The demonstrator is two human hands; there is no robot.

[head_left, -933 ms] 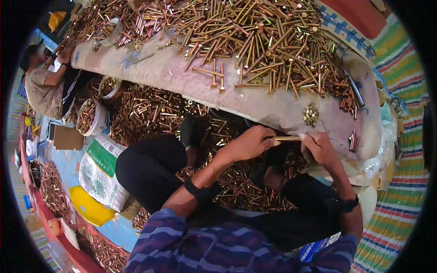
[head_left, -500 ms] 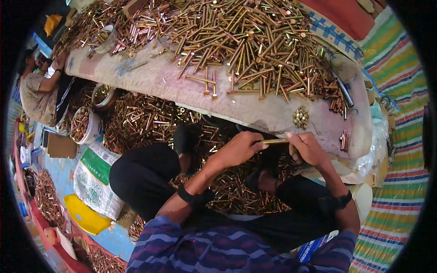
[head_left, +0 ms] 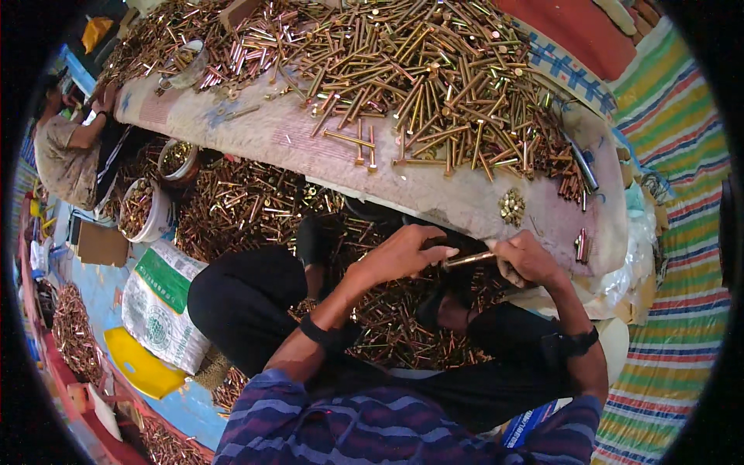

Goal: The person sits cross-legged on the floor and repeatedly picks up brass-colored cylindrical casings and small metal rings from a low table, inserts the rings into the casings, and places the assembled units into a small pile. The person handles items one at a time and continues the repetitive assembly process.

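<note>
A long brass-coloured bolt [head_left: 468,260] is gripped at one end by my right hand [head_left: 530,259], above the bolts between my knees. Its other end points left, close to the thumb of my left hand [head_left: 399,253]. The thumb and forefinger of that hand are parted, with nothing seen between them. Past my hands, a large heap of long bolts [head_left: 434,93] covers the cloth-topped table [head_left: 457,198]. A small cluster of pale nuts or sleeves [head_left: 511,207] rests near the table's front edge, and a few short bolts [head_left: 583,245] lie right of it.
Loose bolts [head_left: 240,201] fill the space under the table. A white bucket [head_left: 159,221] stands left, near a white-and-green sack [head_left: 164,302] and a yellow plastic piece [head_left: 139,364]. Another person [head_left: 66,151] sits far left. Striped sheeting [head_left: 674,232] spreads along the right.
My left fingers have come off the bolt and parted. The bolt stays in my right hand, its left end now tilted lower. The view has shifted slightly.
</note>
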